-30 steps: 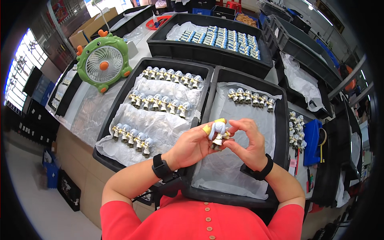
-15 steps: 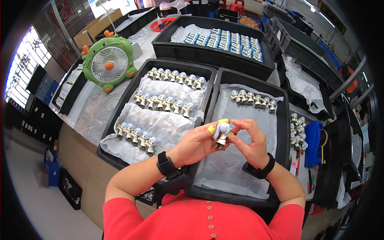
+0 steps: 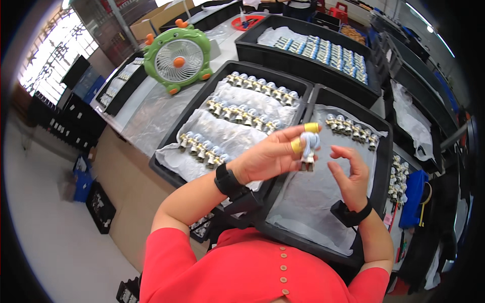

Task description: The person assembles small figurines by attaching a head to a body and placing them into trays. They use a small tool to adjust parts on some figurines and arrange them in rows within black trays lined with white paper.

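Yellow covers wrap the thumb and a fingertip of my left hand [image 3: 270, 157], which pinches a small figurine [image 3: 309, 151] with pale blue hair and a white outfit. The figurine is held upright above the right-hand black tray [image 3: 390, 131]. Beside it, my right hand [image 3: 352, 174] is apart from the figurine, thumb and fingers spread with nothing between them. A short row of similar figurines [image 3: 353, 129] stands on the white paper at that tray's far end. Three rows of them [image 3: 242, 115] fill parts of the paper-lined left tray [image 3: 169, 171].
A green animal-shaped fan [image 3: 178, 58] stands at the back left. Behind the trays is a larger black bin [image 3: 308, 61] with many blue-and-white pieces. More figurines [image 3: 398, 177] lie by a blue container [image 3: 414, 197] at the right. A red dish [image 3: 247, 22] sits at the back.
My right hand has let go of the figurine and moved away to the right. My left hand keeps holding it. The whole view has shifted and tilted.
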Demonstrator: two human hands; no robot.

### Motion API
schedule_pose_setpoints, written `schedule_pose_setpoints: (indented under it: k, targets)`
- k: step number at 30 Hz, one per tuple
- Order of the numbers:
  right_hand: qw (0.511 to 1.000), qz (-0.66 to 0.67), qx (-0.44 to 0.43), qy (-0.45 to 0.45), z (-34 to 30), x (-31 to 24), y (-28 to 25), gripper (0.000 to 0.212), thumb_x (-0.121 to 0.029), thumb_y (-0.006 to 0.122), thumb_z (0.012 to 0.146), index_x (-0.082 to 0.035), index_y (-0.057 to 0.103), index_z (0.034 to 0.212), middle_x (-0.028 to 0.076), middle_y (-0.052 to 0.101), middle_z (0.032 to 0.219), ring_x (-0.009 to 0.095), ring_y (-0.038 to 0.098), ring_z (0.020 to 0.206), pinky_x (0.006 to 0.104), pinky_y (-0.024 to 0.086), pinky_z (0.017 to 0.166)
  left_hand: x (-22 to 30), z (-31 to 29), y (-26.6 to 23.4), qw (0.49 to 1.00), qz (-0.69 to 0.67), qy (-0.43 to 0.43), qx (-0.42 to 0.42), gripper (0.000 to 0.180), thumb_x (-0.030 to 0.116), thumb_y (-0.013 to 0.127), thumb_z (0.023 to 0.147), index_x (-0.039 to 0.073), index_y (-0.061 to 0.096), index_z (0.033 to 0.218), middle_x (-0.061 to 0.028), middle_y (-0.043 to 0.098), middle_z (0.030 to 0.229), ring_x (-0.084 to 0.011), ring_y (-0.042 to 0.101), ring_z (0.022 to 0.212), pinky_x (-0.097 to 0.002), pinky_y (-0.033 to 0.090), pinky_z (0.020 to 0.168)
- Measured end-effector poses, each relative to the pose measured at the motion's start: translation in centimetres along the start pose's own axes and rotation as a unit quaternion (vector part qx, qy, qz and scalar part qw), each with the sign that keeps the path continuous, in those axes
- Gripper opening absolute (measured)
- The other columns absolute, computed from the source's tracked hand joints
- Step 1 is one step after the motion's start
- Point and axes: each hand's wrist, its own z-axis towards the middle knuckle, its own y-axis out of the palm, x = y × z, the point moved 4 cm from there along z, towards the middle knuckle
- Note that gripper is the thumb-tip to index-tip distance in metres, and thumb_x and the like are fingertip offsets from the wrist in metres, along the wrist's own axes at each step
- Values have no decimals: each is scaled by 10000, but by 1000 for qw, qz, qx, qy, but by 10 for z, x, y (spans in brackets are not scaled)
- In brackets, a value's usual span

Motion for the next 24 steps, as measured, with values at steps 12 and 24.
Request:
schedule_pose_setpoints:
  k: [12,24]
  targets:
    - [998,48,3,29,0,5,-2,177,-29,623,795,-29,644,970,53,615,840,127,561,800,244,424,753,44,-74,-41,528,806,-225,146,376,244,718,695,33,597,982,-143,615,750,-265,614,716,-368,469,629]
    - [999,32,18,38,1,9,-4,153,-43,629,792,-28,652,943,48,623,808,118,559,778,239,426,725,31,-69,-64,391,885,-245,58,332,209,704,644,35,602,908,-143,586,868,-323,597,825,-412,473,688]
